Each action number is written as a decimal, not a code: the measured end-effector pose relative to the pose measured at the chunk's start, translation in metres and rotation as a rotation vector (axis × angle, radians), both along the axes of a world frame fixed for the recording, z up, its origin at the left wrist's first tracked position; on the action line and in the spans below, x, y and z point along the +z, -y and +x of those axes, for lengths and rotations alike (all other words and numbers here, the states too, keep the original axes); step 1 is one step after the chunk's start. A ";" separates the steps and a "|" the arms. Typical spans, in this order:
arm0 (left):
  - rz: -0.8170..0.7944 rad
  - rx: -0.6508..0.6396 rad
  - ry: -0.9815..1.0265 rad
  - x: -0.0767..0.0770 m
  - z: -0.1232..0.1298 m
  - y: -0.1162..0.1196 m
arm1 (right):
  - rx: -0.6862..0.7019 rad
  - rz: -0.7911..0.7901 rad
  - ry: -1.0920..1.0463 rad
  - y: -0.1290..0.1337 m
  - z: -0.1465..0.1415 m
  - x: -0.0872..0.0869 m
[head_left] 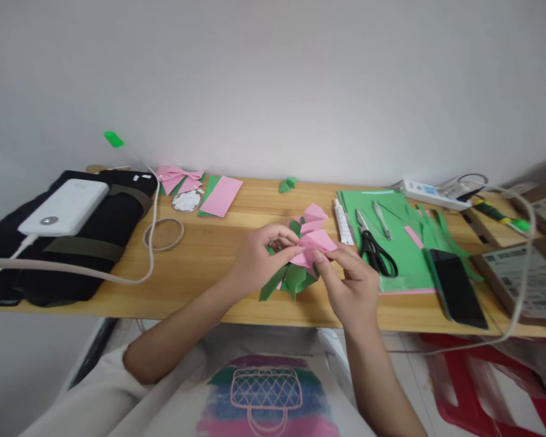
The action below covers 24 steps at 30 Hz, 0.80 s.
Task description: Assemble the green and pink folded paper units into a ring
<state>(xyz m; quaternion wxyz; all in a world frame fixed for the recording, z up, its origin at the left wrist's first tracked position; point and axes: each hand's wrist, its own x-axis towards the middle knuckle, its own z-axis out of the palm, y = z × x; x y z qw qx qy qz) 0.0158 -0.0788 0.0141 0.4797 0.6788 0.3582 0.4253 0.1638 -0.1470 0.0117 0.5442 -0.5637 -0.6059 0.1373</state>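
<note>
White shirt (164, 409) nearest — then left hand (260, 256) and right hand (352, 285), both pinching folded pink paper (318, 241) above the wooden table (209, 249), green folded pieces (296, 279) just beside it — farther back, a white tube (343, 223) and grey wall (300, 91).

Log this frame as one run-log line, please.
left hand: holding folded pink paper | right hand: pinching same paper | nearby: folded green paper, white tube, black-handled scissors
</note>
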 end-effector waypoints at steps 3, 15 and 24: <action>0.116 0.043 -0.065 0.003 0.001 0.003 | 0.004 -0.026 -0.030 0.000 0.002 -0.003; 0.404 0.063 -0.081 0.007 0.005 -0.001 | 0.024 -0.097 -0.153 0.000 0.009 -0.010; 0.571 0.047 -0.088 0.009 0.007 -0.001 | 0.067 -0.115 -0.285 0.001 0.010 -0.016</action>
